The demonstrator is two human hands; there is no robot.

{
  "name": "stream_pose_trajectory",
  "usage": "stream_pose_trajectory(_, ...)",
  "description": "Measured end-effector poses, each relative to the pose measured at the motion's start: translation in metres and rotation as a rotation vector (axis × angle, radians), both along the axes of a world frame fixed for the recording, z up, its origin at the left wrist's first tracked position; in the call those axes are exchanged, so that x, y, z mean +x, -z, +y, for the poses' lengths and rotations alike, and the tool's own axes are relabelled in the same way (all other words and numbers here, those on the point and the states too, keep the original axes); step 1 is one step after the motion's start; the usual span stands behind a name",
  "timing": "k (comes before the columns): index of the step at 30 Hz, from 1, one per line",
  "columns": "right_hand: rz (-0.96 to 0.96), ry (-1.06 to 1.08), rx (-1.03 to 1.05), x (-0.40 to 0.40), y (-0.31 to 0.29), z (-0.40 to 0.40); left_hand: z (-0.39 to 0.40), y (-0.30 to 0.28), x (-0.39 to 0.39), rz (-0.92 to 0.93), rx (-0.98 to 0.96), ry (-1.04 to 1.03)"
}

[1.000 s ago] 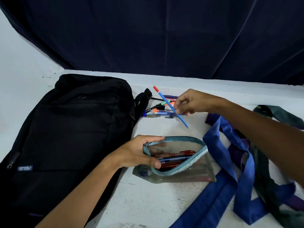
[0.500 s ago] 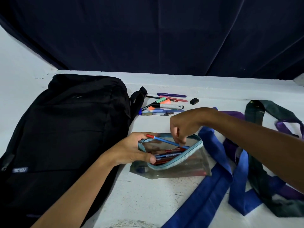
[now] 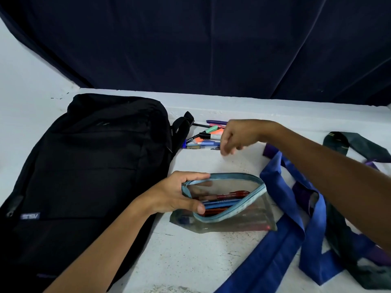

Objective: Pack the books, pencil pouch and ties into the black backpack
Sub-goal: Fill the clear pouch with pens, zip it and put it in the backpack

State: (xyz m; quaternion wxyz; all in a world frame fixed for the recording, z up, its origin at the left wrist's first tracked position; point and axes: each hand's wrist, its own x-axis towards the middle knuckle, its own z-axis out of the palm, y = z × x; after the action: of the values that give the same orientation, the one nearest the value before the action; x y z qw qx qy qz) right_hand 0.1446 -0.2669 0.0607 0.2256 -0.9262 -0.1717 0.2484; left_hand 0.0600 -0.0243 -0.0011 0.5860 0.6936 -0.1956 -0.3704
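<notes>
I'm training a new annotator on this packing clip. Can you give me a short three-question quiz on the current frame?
1. True or false: the left hand holds the clear pencil pouch open at its mouth.
2. Which lies nearest the backpack's strap? A) the blue tie B) the loose pens and markers C) the dark green tie
3. Fill in: the right hand hovers by the loose pens, its grip holding ____.

Key: 1 true. 2 B. 3 nothing.
</notes>
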Motion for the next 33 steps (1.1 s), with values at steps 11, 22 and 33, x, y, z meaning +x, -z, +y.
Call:
stream_pose_trajectory(11, -0.360, 0.202, -0.095, 0.051, 0.078, 0.009, 0.002, 0.001, 0.000, 0.014, 0.030, 0.011)
stream_pose_trajectory(22, -0.403, 0.284, 0.106, 0.036, 0.051, 0.008, 0.002, 0.001, 0.001, 0.007, 0.029, -0.001)
stream_pose_trajectory(33, 0.069, -0.111, 0.248, -0.051, -0.017, 0.020, 0.000, 0.001, 0.000, -0.011, -0.012, 0.020)
